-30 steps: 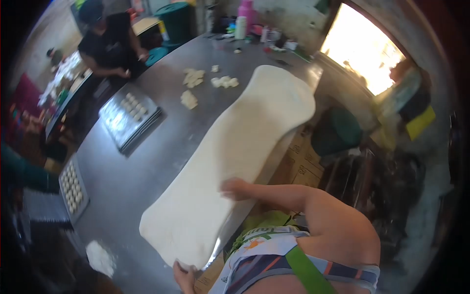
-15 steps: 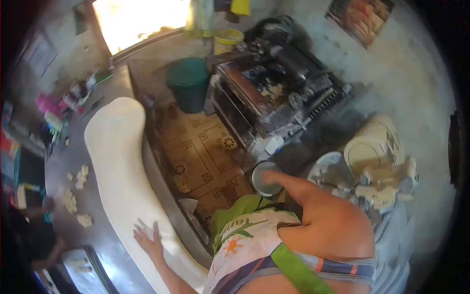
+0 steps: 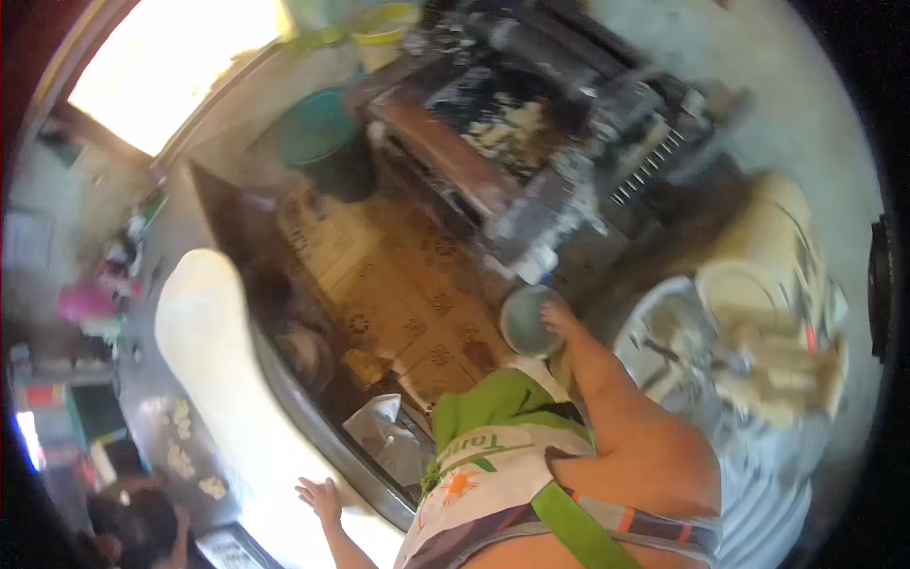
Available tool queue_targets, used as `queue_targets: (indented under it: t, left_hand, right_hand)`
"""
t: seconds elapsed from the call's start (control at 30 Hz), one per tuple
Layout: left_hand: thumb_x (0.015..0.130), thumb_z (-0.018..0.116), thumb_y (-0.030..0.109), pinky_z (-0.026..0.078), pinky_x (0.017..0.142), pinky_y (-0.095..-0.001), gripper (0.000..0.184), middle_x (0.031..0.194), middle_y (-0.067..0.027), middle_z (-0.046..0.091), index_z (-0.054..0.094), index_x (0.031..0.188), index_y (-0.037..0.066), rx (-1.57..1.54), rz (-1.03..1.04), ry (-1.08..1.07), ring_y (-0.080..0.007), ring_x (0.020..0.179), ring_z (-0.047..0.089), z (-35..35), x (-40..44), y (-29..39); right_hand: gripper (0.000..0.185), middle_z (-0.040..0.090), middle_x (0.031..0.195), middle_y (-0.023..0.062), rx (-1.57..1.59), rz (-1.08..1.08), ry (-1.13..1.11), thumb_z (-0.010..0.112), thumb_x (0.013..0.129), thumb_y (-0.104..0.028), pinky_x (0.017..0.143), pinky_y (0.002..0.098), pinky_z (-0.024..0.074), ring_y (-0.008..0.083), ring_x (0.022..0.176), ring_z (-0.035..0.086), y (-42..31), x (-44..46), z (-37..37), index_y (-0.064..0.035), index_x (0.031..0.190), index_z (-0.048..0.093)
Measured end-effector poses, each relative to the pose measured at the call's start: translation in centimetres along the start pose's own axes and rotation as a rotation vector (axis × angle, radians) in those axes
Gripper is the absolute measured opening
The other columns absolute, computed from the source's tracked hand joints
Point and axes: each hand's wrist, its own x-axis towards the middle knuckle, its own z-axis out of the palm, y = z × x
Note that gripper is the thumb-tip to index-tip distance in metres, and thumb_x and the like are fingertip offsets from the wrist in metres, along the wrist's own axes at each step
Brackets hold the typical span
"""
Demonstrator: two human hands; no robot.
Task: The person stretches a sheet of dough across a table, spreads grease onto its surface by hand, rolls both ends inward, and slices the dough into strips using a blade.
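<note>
A long, smooth white slab of dough (image 3: 204, 322) stretches along the metal table on my left. My left hand (image 3: 320, 499) lies on its near part, fingers spread and holding nothing. Down on my right, my right hand (image 3: 557, 321) is at the inner right side of a round grey-green container (image 3: 523, 327). Its fingers are small and blurred, so whether they grip the rim or anything inside cannot be made out.
Small dough pieces (image 3: 180, 460) lie on the table's far side, where another person (image 3: 137, 522) is. A floury machine with rollers (image 3: 540, 123) stands ahead, beside a dark green bin (image 3: 318, 133). To the right are a pale drum (image 3: 744, 289) and a cluttered basin (image 3: 654, 313).
The view has turned and tilted. My right hand has shifted from over the middle of the container to its right side. My left hand remains on the dough, nearer its edge.
</note>
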Motion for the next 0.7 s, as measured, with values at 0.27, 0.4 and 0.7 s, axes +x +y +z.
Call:
queue_targets:
  t: [0.27, 0.4, 0.7]
  left_hand:
    - [0.098, 0.041, 0.031, 0.011, 0.117, -0.0592, 0.064, 0.127, -0.0309, 0.052, 0.028, 0.139, -0.016, -0.254, 0.193, -0.048, -0.0492, 0.135, 0.029, 6.4, 6.2, -9.5]
    - [0.098, 0.038, 0.020, 0.026, 0.112, -0.0620, 0.048, 0.127, -0.0331, 0.051, 0.043, 0.131, -0.013, 0.994, 0.316, -0.083, -0.0585, 0.131, 0.030, 6.7, 5.1, -6.1]
    - [0.086, 0.058, 0.030, 0.043, 0.099, -0.0560, 0.051, 0.127, -0.0336, 0.055, 0.060, 0.122, -0.007, 0.665, 0.211, -0.191, -0.0553, 0.122, 0.046, 0.4, 3.9, -2.3]
  right_hand:
    - [0.013, 0.063, 0.090, 0.0044, -0.061, 0.825, -0.191, 0.068, 0.083, -0.015, 0.067, 0.0416, 0.0515, 0.0219, 0.075, 0.056, 5.3, 7.0, 0.5, -0.0117, 0.092, 0.060]
    - [0.049, 0.053, 0.117, 0.0102, -0.350, 0.940, -0.674, 0.067, 0.089, -0.042, 0.100, 0.0459, 0.0395, 0.0259, 0.107, 0.051, 9.5, -1.6, 4.9, -0.0036, 0.117, 0.056]
    - [0.023, 0.044, 0.080, 0.0039, 1.821, 0.297, -0.668, 0.054, 0.093, -0.033, 0.063, 0.0415, 0.0341, 0.0215, 0.071, 0.043, 6.4, -0.5, 5.4, -0.0106, 0.094, 0.054]
